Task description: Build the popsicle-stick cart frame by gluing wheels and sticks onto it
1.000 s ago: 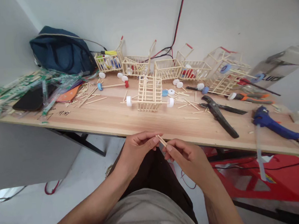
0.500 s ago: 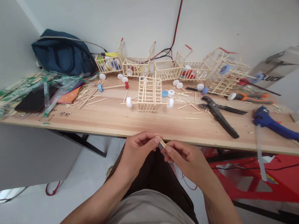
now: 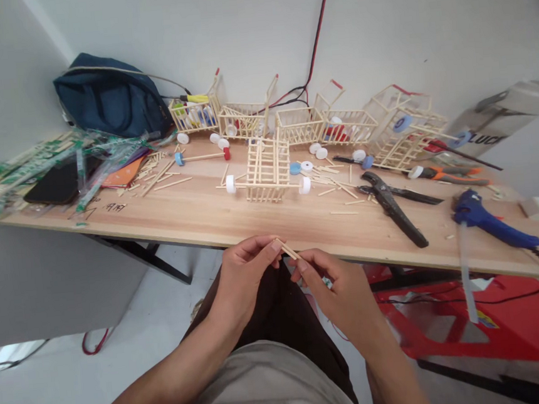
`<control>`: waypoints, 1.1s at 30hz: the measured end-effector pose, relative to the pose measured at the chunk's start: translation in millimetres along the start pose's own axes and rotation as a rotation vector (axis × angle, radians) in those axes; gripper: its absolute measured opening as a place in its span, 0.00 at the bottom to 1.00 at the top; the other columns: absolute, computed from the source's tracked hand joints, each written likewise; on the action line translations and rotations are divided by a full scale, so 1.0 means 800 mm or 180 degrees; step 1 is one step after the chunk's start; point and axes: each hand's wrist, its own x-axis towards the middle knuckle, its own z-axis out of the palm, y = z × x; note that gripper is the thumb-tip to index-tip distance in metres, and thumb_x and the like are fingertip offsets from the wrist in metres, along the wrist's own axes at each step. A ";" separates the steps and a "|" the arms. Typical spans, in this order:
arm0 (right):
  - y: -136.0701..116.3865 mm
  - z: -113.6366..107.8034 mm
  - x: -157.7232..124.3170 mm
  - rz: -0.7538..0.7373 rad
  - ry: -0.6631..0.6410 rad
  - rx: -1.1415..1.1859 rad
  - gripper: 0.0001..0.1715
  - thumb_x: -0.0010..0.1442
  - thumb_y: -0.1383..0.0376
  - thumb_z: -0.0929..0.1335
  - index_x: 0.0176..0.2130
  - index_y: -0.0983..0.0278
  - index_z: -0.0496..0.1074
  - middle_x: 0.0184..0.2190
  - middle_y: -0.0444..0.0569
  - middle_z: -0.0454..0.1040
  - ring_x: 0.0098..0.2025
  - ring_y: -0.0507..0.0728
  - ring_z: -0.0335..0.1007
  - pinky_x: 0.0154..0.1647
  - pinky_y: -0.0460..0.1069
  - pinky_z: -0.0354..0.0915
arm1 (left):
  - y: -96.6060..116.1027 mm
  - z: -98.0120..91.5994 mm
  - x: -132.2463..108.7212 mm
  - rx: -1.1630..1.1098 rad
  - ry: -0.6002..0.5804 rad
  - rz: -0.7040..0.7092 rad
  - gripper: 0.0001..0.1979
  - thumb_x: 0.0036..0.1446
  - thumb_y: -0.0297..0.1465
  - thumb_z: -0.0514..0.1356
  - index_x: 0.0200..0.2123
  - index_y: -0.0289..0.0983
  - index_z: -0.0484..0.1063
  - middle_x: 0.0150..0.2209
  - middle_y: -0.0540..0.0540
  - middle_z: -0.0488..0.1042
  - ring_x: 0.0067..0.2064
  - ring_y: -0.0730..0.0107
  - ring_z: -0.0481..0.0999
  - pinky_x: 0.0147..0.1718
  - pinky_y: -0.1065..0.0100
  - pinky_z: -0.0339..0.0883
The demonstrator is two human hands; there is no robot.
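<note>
Short wooden sticks (image 3: pixel 287 249), seemingly two lying side by side, are pinched between both hands just off the table's front edge. My left hand (image 3: pixel 246 273) grips their left end between thumb and fingers. At the lower right end, my right hand (image 3: pixel 335 281) pinches them the same way. Beyond the hands, a small cart frame of wooden sticks (image 3: pixel 269 170) rests on the table, with a white wheel (image 3: pixel 304 185) at one end of its axle and another at the opposite end.
Several stick carts (image 3: pixel 300 126) line the wall. Black cutters (image 3: pixel 395 210), a blue glue gun (image 3: pixel 492 217) and orange-handled pliers (image 3: pixel 456 175) lie on the right of the table (image 3: pixel 195 218). A phone (image 3: pixel 63 182), packaged sticks (image 3: pixel 34 156) and a blue bag (image 3: pixel 112 96) occupy the left.
The sticks have turned slightly flatter, and more of their length shows between my hands. Both hands keep their pinch. The view has shifted a little.
</note>
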 end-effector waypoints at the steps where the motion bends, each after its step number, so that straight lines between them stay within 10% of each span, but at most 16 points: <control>1: -0.001 0.000 0.000 -0.0034 0.0031 -0.0052 0.14 0.67 0.59 0.63 0.36 0.60 0.75 0.29 0.41 0.78 0.29 0.50 0.71 0.29 0.44 0.61 | -0.001 0.000 0.000 -0.0002 0.0005 0.0017 0.06 0.48 0.32 0.71 0.29 0.34 0.81 0.23 0.51 0.73 0.28 0.77 0.68 0.32 0.73 0.63; 27: 0.005 0.007 0.003 -0.0600 0.0494 -0.0418 0.10 0.62 0.66 0.64 0.30 0.62 0.71 0.23 0.41 0.72 0.26 0.50 0.65 0.31 0.44 0.59 | -0.003 0.001 -0.004 -0.0122 -0.0006 -0.0061 0.10 0.49 0.33 0.71 0.34 0.34 0.82 0.26 0.49 0.76 0.29 0.76 0.70 0.34 0.72 0.64; 33: 0.011 0.000 0.005 -0.0225 0.0276 0.0017 0.10 0.62 0.64 0.64 0.30 0.62 0.71 0.22 0.41 0.72 0.24 0.50 0.66 0.27 0.44 0.58 | 0.032 -0.048 0.019 0.0175 0.0722 0.0711 0.08 0.48 0.33 0.72 0.32 0.35 0.81 0.29 0.50 0.78 0.30 0.77 0.71 0.34 0.72 0.66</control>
